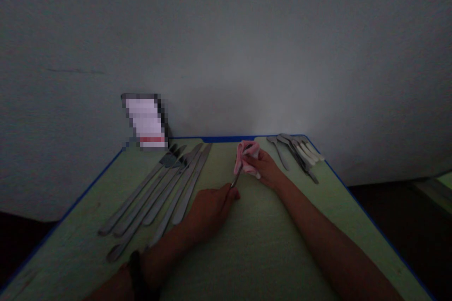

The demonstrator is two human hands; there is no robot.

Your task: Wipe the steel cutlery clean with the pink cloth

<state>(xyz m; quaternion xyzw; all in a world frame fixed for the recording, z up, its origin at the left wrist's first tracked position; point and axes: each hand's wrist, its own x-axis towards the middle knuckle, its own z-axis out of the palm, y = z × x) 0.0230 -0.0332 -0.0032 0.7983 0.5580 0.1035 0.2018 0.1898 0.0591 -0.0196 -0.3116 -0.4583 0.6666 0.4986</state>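
Observation:
My left hand (212, 207) pinches the near end of a slim metal utensil (236, 178) that slants up toward the far edge of the table. My right hand (264, 167) grips a crumpled pink cloth (247, 153) wrapped round the utensil's far end. Both hands rest over the middle of the pale green table (247, 244). Which kind of utensil it is stays hidden by the cloth.
Several long metal knives (165, 188) lie side by side on the left of the table. A group of spoons and other cutlery (298, 153) lies at the far right corner. A pixelated object (146, 122) stands at the far left edge against the wall. The table has a blue rim (212, 139).

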